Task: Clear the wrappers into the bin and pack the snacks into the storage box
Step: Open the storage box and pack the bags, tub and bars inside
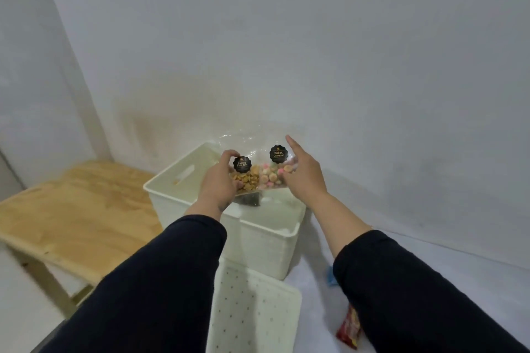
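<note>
Two clear snack bags hang over the open white storage box (177, 177). One bag holds tan nuts (249, 178), the other holds pastel biscuits (271, 175); each has a round black label. My left hand (219, 180) grips the nut bag from the left. My right hand (304, 175) presses against the biscuit bag's right side, fingers stretched out toward the wall. Both bags sit just above the box's rim. A dark object shows inside the box below the bags.
The box's white perforated lid (252, 309) lies on the white surface in front. A red snack wrapper (348, 329) and a small blue item (330, 276) lie at the right under my forearm. A plywood table (71, 209) stands to the left. A white wall is close behind.
</note>
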